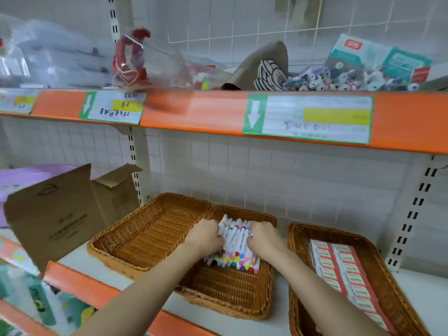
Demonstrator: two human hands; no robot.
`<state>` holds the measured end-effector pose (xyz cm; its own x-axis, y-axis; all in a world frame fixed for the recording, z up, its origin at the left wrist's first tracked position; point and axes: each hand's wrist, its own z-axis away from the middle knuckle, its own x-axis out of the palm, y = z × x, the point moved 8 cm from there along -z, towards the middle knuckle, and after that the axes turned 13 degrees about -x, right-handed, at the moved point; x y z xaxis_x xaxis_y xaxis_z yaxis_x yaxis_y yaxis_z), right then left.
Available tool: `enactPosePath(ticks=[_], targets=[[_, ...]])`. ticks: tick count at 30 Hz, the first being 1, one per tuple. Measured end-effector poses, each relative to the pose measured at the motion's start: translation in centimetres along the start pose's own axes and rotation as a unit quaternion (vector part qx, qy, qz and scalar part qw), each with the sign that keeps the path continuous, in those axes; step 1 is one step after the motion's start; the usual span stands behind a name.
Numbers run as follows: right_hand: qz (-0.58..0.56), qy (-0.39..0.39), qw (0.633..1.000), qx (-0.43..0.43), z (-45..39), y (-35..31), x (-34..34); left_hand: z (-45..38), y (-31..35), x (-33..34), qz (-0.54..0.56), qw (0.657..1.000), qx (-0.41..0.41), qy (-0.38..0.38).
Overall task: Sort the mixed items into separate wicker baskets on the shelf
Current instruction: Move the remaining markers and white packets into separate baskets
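Observation:
Three wicker baskets stand on the lower shelf. The left basket (150, 236) holds nothing that I can see. In the middle basket (232, 294) lies a bundle of white markers (236, 241) with coloured caps. My left hand (206, 235) grips the bundle's left side and my right hand (263, 236) grips its right side, fingers curled around the markers. The right basket (388, 275) holds rows of small red and white boxes (346, 275).
An open cardboard box (63, 214) stands left of the baskets. The upper shelf (218, 112), with an orange edge and labels, carries a red packet (131, 59), a folded hat (264, 66), small toys (339, 78) and teal boxes (378, 59).

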<state>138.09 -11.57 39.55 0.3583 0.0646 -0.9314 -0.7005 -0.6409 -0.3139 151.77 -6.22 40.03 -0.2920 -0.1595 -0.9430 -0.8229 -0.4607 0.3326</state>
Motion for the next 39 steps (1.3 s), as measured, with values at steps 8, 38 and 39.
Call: enactPosePath(ticks=[8,38,39], targets=[[-0.008,-0.025,0.998,0.058,-1.0,1.1,2.4,-1.0,1.5,0.8,-0.132,0.987,0.085,0.044],[0.084,-0.086,0.977,0.178,26.7,2.7,-4.9,18.5,13.0,5.6,-0.137,0.938,0.286,-0.138],[0.085,-0.086,0.975,0.184,28.1,3.4,-5.3,19.6,14.0,5.8,-0.130,0.939,0.287,-0.140]])
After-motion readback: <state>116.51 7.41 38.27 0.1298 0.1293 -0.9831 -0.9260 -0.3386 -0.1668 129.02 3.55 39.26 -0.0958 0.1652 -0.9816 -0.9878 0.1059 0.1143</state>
